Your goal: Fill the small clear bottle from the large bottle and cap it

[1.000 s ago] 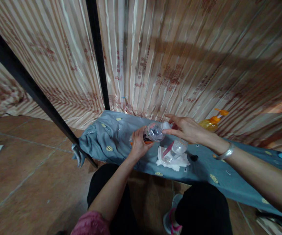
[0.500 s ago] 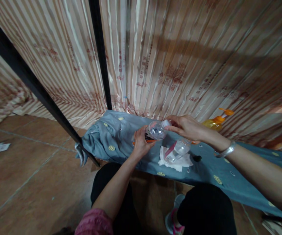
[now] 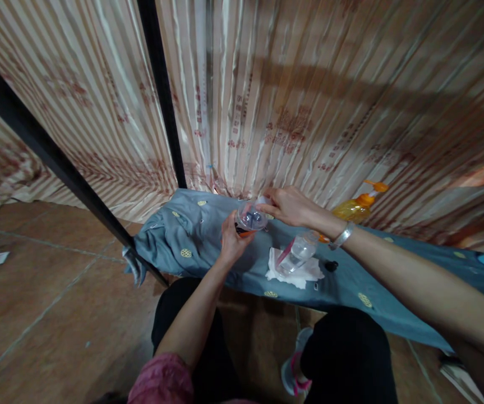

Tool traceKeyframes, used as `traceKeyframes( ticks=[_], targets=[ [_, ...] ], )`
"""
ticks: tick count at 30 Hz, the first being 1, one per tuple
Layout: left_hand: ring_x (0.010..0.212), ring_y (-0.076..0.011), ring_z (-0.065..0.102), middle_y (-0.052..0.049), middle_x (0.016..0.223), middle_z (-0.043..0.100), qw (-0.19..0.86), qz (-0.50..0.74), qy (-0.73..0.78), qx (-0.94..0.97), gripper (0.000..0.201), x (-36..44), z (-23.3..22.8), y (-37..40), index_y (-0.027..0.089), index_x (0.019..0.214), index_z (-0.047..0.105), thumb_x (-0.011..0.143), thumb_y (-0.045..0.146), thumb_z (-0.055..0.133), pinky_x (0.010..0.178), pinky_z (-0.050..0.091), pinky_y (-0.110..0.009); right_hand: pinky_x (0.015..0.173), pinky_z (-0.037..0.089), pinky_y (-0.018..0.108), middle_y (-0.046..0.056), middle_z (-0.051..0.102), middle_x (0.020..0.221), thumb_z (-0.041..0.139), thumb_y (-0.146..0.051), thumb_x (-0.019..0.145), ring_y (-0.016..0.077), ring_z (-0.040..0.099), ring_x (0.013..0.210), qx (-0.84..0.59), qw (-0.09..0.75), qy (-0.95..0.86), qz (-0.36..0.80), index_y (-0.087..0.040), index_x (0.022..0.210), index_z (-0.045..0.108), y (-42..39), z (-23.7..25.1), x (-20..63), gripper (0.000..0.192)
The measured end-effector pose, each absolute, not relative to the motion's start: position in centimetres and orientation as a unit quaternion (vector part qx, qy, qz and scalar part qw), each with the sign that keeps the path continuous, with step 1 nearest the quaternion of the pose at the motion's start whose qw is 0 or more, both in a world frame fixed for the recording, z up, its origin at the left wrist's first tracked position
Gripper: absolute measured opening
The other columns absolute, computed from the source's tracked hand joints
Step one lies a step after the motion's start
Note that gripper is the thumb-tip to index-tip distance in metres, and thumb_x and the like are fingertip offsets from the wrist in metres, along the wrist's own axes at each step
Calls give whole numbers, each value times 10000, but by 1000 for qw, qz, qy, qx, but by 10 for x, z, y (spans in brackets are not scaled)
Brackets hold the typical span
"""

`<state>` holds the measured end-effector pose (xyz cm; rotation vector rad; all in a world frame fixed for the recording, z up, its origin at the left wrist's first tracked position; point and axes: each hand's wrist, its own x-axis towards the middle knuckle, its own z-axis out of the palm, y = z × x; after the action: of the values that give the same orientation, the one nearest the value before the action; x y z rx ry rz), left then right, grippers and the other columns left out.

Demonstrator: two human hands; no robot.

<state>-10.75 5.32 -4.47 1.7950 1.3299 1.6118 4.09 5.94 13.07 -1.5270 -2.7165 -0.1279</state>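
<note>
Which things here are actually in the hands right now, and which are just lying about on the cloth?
In hand:
clear bottle, held by the left hand
white cap, under the fingers of the right hand

Lying about:
second clear bottle on white tissue
small black cap
orange pump bottle
blue cloth

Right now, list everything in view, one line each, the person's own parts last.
clear plastic bottle: one, clear with orange label, held above the cloth
second clear bottle: one, clear, lying on the tissue
white tissue: one, white, on the cloth
pump dispenser: one, yellow-orange, back of the bench
small black item: one, beside the tissue
grey-blue cloth: one, over the bench
striped curtain: beige, behind
left hand: grips the bottle's body
right hand: at the bottle's cap, silver bangle
</note>
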Motion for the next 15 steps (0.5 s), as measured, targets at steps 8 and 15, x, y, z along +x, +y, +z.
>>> traceKeyframes(
  ticks=[8,15],
  targets=[
    [1103,-249,570,-87,1199,574,258,589,534,549,788,-119,-44,58,204,1257,386,587,252,797,947,461,-403,682,389,237,93,577,911,602,-416,955,231,564,904,-486,92,-869,-14,-61,1292,438,79,134,25,516],
    [1180,-268,528,-113,1289,527,265,574,553,543,965,-124,-41,55,192,1348,293,539,212,818,994,433,-386,656,459,254,96,565,985,580,-477,940,185,577,794,-488,283,-825,42,-98,1301,436,57,134,102,544]
  ],
)
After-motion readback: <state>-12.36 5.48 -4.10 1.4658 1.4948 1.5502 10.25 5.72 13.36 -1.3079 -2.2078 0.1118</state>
